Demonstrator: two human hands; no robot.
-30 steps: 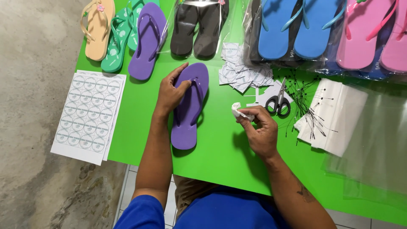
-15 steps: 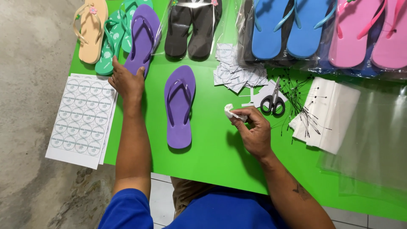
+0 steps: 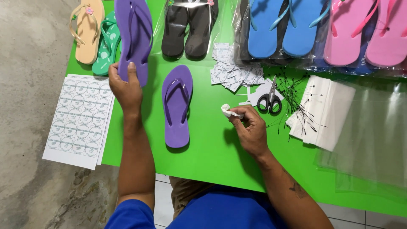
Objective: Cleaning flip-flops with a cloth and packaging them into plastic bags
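Change since a moment ago: your left hand (image 3: 125, 87) now grips a purple flip-flop (image 3: 135, 38) lifted off the bench (image 3: 212, 157); right hand (image 3: 250, 127) pinches a white sticker scrap (image 3: 228, 111); its mate (image 3: 176, 104) lies alone mid-bench.

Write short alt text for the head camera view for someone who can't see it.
Over a green table, the left hand lifts a purple flip-flop while the right hand pinches a small white tag. A matching purple flip-flop lies between them, scissors nearby.
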